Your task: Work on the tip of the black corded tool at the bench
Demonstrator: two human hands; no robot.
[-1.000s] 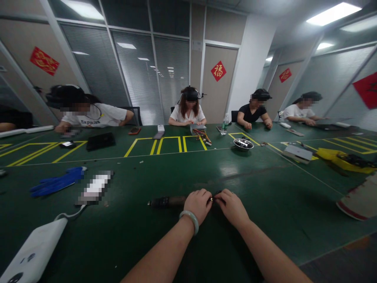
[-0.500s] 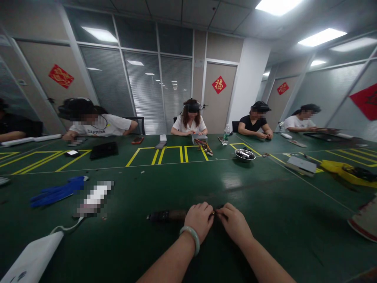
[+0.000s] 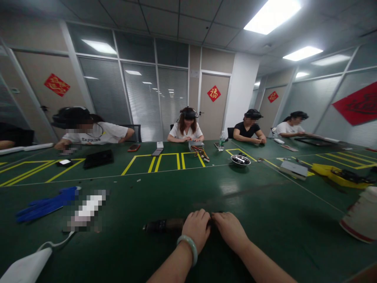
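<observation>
Green table. Tool lies left of left hand, right end hidden behind it. Right hand just beside; both curled, cannot tell if pinching.

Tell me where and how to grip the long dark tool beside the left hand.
Probably best around the brown section of the long dark tool, from above, closing across its width: it lies lengthwise from left to right, slender and round-looking, and the left hand hides its right end.
</observation>
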